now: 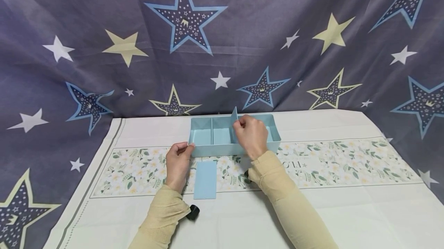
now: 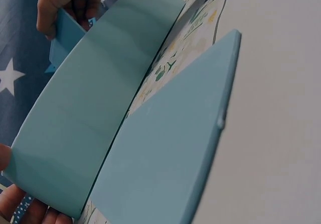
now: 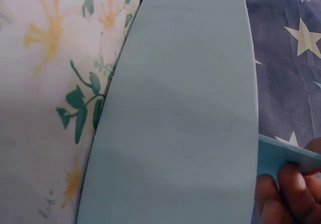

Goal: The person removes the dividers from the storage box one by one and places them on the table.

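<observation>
A long light-blue storage box (image 1: pixel 215 150) lies lengthwise near the back of the table, with one upright divider (image 1: pixel 212 131) standing inside its left part. My right hand (image 1: pixel 252 131) pinches a second blue divider panel (image 1: pixel 234 125), tilted and rising above the box's rim. In the right wrist view, curled fingers (image 3: pixel 293 189) hold that panel behind the front wall. My left hand (image 1: pixel 178 162) grips the box's front left corner, thumb at the rim and fingers around the end. A loose flat blue panel (image 1: pixel 205 180) lies on the table just in front of the box.
The table bears a white cloth (image 1: pixel 243 218) with a floral printed band (image 1: pixel 132 172). A dark star-patterned curtain (image 1: pixel 194 68) hangs directly behind the box. A black wrist device (image 1: pixel 193 212) shows beside the left sleeve.
</observation>
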